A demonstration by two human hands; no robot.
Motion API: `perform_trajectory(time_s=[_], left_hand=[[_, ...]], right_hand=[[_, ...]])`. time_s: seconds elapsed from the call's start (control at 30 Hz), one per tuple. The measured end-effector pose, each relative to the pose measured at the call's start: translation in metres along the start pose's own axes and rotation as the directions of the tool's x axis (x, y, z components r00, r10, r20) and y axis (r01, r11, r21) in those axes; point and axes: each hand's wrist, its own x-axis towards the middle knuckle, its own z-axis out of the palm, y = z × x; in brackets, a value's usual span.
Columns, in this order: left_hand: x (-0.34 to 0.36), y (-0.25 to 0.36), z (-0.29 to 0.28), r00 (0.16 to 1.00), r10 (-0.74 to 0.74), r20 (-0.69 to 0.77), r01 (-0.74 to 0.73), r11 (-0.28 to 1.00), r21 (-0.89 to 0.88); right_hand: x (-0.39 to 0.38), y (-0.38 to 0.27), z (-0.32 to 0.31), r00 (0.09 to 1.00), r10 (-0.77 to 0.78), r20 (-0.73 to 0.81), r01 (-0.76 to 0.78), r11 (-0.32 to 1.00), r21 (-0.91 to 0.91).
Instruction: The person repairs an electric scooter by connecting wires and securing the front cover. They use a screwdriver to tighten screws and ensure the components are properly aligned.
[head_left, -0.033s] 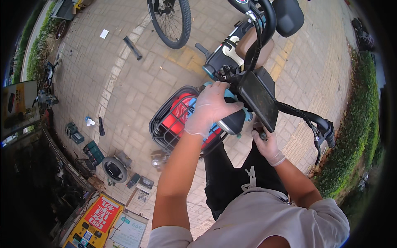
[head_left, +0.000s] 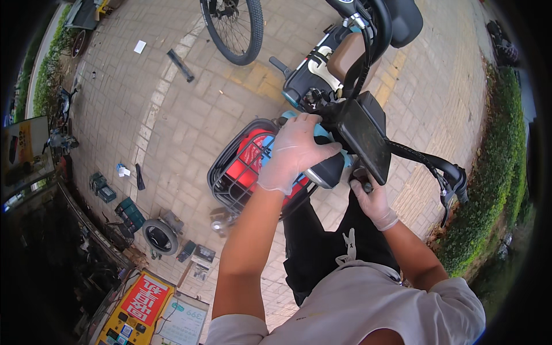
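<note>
Both of my hands wear thin translucent gloves. My left hand [head_left: 293, 150] wraps over the black-and-teal headlight housing [head_left: 326, 172] at the front of an electric bike [head_left: 313, 77], thumb on one side and fingers on the other. Low behind the flat dark display [head_left: 363, 144], my right hand [head_left: 372, 201] closes on a small dark piece that is mostly hidden. Under my left wrist sits a black wire basket [head_left: 215, 184] with a red item [head_left: 244, 161] and some blue in it. The handlebar [head_left: 428, 164] reaches out to the right with its brake lever and cables.
A bicycle wheel [head_left: 233, 34] stands at the top. On the paving at left lie a dark bar [head_left: 180, 65], green toolboxes [head_left: 130, 215], a small tyre [head_left: 160, 236] and small boxes [head_left: 186, 251]. A yellow-and-red sign board [head_left: 140, 299] is at lower left; a hedge [head_left: 483, 190] borders the right.
The view has shifted slightly, and the display and handlebar appear a little farther right. Both hands keep about the same places and grips.
</note>
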Motion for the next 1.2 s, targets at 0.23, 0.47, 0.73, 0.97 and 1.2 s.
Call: perform_trajectory(time_s=[0.23, 0.47, 0.73, 0.97, 1.2], left_hand=[[-0.006, -0.013, 0.008, 0.979, 0.168, -0.117, -0.171, 0.985, -0.013], [0.000, -0.024, 0.005, 0.958, 0.269, -0.097, -0.274, 0.961, -0.046], [0.029, -0.041, 0.000, 0.984, 0.168, 0.056, -0.149, 0.958, -0.246], [0.038, -0.035, -0.008, 0.970, 0.191, 0.148, -0.194, 0.981, 0.004], [0.057, -0.028, -0.010, 0.967, 0.127, 0.219, -0.137, 0.990, 0.032]], right_hand=[[0.011, -0.038, 0.024, 0.990, 0.119, -0.080, -0.130, 0.982, -0.139], [0.030, -0.059, 0.020, 0.996, 0.086, 0.022, -0.076, 0.958, -0.278], [0.046, -0.063, 0.020, 0.999, -0.024, -0.042, 0.002, 0.887, -0.462], [0.058, -0.068, 0.015, 0.988, 0.157, -0.007, -0.135, 0.823, -0.551], [0.071, -0.066, -0.002, 0.977, 0.039, 0.208, 0.101, 0.778, -0.620]])
